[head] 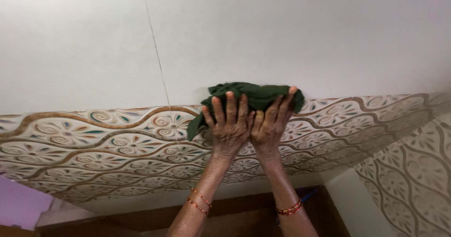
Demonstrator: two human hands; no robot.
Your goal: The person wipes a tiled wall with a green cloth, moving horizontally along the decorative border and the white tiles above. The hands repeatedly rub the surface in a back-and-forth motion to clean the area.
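Note:
A bunched dark green cloth (249, 97) is pressed against the wall, right where the plain white plaster meets a band of patterned tiles (117, 143). My left hand (229, 124) lies flat on the cloth's lower left part, fingers spread upward. Beside it and touching it, my right hand (270, 122) holds the cloth's right part, its fingertips reaching the cloth's top edge. Both arms reach up from below, with thin red bangles on each wrist.
A thin crack (157, 53) runs down the white wall (282, 35) to the tile band. The patterned tiles continue onto a side wall (413, 176) at the right. A dark wooden door frame (244, 216) lies below, with a purple surface (19, 204) at lower left.

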